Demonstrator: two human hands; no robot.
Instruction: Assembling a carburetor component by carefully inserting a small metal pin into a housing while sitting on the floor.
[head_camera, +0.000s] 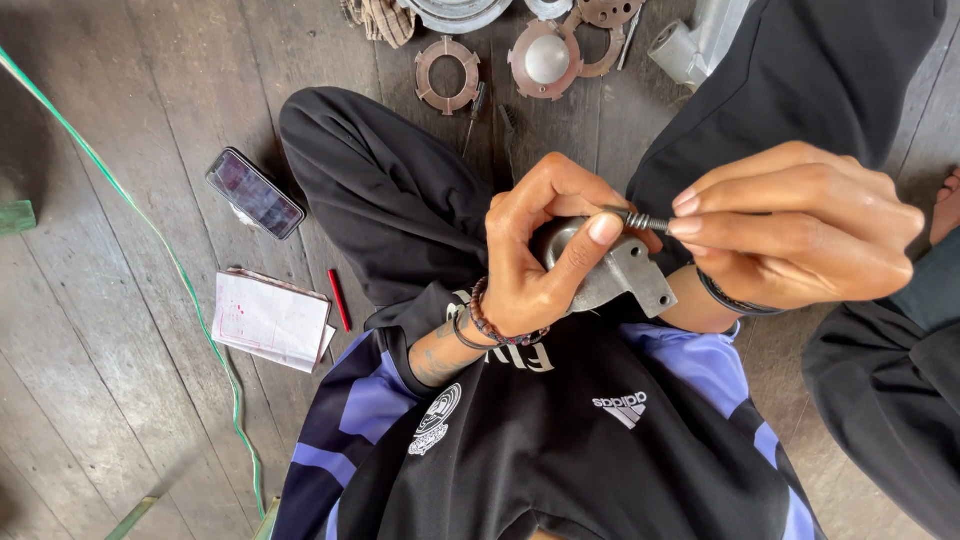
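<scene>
I sit cross-legged on a wooden floor, looking down at my lap. My left hand grips a small grey metal part with a flat flanged foot, held above my lap. My right hand pinches a small coiled metal spring between thumb and fingers at the top of that part, next to my left index fingertip. A beaded bracelet and a dark band circle my left wrist.
Round rusty discs and a disc with a shiny dome lie on the floor ahead, with a grey metal housing. At left lie a phone, a notepad, a red pen and a green cord.
</scene>
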